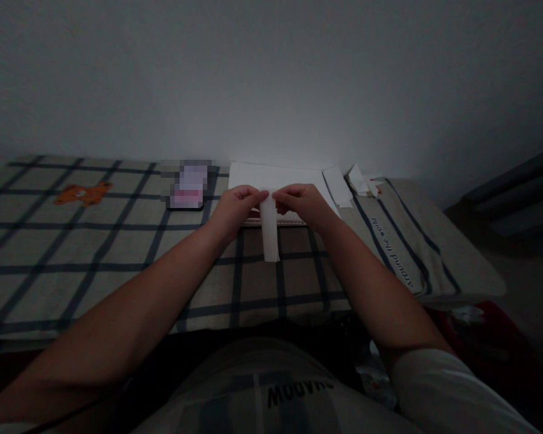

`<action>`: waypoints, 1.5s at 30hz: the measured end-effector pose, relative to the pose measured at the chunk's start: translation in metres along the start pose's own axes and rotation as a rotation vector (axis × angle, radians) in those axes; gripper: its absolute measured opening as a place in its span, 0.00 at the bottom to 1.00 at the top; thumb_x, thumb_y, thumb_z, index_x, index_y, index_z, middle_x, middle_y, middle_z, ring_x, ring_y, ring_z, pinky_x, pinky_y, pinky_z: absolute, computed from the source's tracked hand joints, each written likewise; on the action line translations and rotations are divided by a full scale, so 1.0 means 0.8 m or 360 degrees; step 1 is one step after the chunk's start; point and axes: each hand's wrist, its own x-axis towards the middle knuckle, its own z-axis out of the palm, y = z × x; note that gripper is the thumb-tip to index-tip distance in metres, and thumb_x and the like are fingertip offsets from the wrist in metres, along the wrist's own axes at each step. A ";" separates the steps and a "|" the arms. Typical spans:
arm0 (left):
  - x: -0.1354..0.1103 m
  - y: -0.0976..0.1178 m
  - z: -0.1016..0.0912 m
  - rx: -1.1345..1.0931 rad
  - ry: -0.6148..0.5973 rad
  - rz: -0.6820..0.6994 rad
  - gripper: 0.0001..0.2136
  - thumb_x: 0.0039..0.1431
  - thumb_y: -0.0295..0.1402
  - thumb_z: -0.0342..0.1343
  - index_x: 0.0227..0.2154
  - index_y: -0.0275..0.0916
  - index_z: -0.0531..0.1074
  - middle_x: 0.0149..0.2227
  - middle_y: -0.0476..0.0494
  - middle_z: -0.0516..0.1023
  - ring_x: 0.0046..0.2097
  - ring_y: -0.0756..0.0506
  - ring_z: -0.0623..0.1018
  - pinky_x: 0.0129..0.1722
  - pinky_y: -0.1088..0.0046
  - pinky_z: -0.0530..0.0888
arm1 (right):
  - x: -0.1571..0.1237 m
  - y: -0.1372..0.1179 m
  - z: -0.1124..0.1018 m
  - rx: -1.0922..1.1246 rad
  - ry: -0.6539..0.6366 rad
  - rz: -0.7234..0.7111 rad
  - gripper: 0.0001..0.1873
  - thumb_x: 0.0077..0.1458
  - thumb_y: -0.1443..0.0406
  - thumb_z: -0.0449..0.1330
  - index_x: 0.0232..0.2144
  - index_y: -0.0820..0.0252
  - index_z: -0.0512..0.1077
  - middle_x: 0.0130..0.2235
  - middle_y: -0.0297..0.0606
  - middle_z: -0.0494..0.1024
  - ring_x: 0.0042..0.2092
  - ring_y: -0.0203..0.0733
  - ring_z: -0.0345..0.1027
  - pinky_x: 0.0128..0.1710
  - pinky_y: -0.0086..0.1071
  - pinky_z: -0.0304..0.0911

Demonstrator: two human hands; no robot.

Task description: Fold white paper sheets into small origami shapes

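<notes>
Between my two hands hangs a narrow white paper strip (269,232), its lower end reaching toward me past the front of the papers. My left hand (239,208) pinches the strip's top left corner between thumb and forefinger. At the top right corner, my right hand (302,204) is closed in a similar pinch. Behind and below the hands lies a white sheet (276,173), on what looks like a stack or pad with a dark reddish edge; the hands hide part of it.
A plaid cloth (131,253) covers the table. On the left lie a phone (190,184) with a blurred screen and an orange bear-shaped figure (84,194). Right of the sheet are a white paper piece (338,188) and crumpled scraps (362,181). A wall (271,78) stands behind.
</notes>
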 end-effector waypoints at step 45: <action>0.008 -0.006 -0.004 0.0111 0.0115 0.0068 0.13 0.42 0.40 0.71 0.21 0.36 0.74 0.23 0.49 0.76 0.27 0.50 0.75 0.35 0.68 0.77 | 0.006 0.008 0.003 0.0259 0.0152 0.0107 0.13 0.47 0.56 0.69 0.28 0.61 0.79 0.28 0.36 0.80 0.30 0.35 0.72 0.34 0.32 0.71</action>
